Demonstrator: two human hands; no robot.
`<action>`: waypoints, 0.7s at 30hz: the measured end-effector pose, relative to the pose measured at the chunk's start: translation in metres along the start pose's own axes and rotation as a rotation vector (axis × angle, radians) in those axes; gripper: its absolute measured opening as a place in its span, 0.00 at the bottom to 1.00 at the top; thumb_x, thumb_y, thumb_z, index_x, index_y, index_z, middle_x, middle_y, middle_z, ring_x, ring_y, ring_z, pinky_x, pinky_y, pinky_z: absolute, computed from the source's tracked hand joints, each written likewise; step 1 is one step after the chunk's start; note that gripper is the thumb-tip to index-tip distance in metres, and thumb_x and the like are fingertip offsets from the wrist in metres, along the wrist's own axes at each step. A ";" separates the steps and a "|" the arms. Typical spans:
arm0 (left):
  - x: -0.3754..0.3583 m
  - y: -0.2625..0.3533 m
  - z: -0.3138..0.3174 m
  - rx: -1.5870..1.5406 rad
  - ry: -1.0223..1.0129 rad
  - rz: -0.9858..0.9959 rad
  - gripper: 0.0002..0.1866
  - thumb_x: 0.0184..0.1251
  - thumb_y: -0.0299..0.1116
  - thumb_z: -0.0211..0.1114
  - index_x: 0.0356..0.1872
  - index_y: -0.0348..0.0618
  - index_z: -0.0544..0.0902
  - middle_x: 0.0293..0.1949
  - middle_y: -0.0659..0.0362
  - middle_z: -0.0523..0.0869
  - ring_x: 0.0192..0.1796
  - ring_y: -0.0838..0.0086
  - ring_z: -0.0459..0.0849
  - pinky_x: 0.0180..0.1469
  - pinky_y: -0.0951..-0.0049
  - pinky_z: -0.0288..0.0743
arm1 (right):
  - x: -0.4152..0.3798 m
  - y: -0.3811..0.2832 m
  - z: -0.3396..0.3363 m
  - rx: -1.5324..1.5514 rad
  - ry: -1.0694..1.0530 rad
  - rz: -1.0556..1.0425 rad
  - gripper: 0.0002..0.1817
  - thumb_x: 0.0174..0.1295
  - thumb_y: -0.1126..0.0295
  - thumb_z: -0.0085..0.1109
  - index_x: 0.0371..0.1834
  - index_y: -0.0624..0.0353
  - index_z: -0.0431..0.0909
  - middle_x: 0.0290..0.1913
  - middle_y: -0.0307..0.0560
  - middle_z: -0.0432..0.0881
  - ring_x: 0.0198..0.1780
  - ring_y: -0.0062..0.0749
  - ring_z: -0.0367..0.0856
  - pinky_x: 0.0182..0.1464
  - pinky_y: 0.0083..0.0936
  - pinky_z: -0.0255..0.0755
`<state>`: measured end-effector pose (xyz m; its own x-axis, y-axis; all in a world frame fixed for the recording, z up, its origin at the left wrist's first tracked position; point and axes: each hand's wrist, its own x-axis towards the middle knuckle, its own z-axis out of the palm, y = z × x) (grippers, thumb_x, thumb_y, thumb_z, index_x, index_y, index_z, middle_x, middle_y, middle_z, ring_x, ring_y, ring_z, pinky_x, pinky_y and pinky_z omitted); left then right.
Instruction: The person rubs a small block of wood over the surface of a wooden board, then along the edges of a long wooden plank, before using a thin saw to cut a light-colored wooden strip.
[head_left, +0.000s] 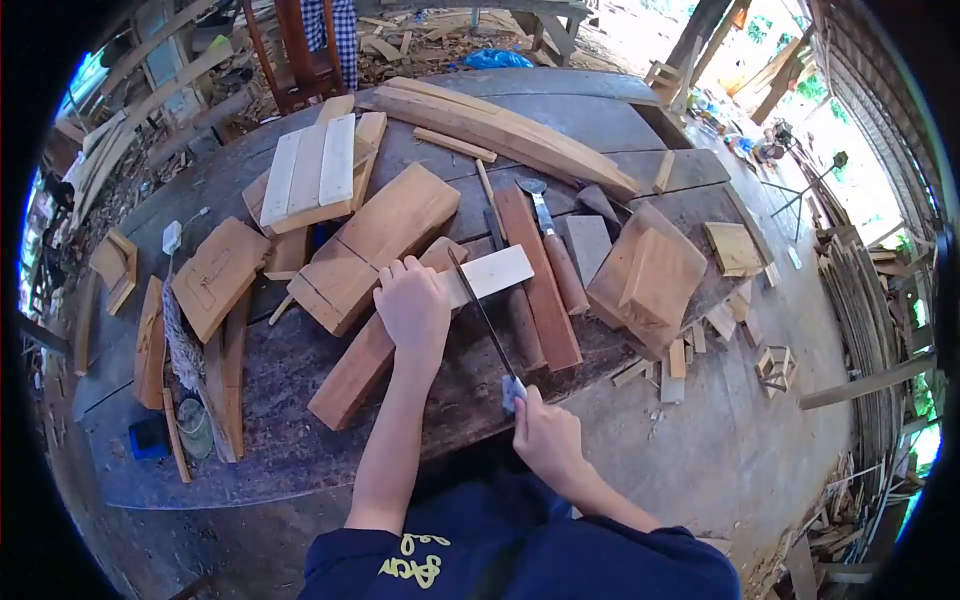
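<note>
My left hand (413, 303) is closed on the left end of a pale wood piece (500, 271), pressing it over a reddish wood bar (352, 372). In my right hand (548, 436) is the light-coloured handle of a saw (490, 325). The thin dark blade runs up and to the left, and its far part lies across the pale piece, close to my left fingers. Right of the blade, a reddish plank (540, 285) lies lengthwise beside a wooden-handled tool (563, 270) with a metal head.
The dark worktable (270, 480) holds a thick block (375, 245) at centre left, pale boards (310, 170) behind it, long beams (500, 130) at the back and an angled block (655, 280) at the right. Wood offcuts (675, 370) lie beyond the table's right edge.
</note>
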<state>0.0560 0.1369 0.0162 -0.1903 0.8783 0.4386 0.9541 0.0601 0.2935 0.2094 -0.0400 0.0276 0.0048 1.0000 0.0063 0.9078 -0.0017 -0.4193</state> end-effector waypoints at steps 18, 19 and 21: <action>-0.037 -0.018 -0.032 -0.301 -0.091 0.330 0.20 0.70 0.35 0.62 0.59 0.36 0.78 0.65 0.46 0.75 0.73 0.56 0.69 0.77 0.45 0.54 | -0.003 -0.002 0.013 0.219 0.226 -0.026 0.10 0.75 0.65 0.51 0.38 0.59 0.72 0.21 0.58 0.81 0.24 0.57 0.82 0.27 0.51 0.72; -0.047 -0.023 -0.035 -0.336 -0.114 0.345 0.19 0.69 0.34 0.64 0.59 0.37 0.79 0.68 0.47 0.73 0.75 0.56 0.66 0.79 0.45 0.49 | -0.004 0.001 0.011 0.219 0.227 -0.023 0.10 0.75 0.65 0.51 0.38 0.59 0.72 0.21 0.58 0.81 0.24 0.57 0.82 0.27 0.51 0.72; -0.062 -0.027 -0.046 -0.395 -0.128 0.349 0.20 0.64 0.29 0.69 0.57 0.40 0.79 0.68 0.48 0.75 0.77 0.57 0.65 0.82 0.46 0.43 | -0.007 0.004 0.010 0.247 0.192 -0.009 0.09 0.75 0.66 0.51 0.39 0.59 0.73 0.22 0.58 0.81 0.25 0.57 0.82 0.28 0.50 0.73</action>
<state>0.0316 0.0590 0.0202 0.1751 0.8666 0.4673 0.7913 -0.4063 0.4570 0.2091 -0.0472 0.0167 0.0979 0.9802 0.1723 0.7789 0.0323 -0.6263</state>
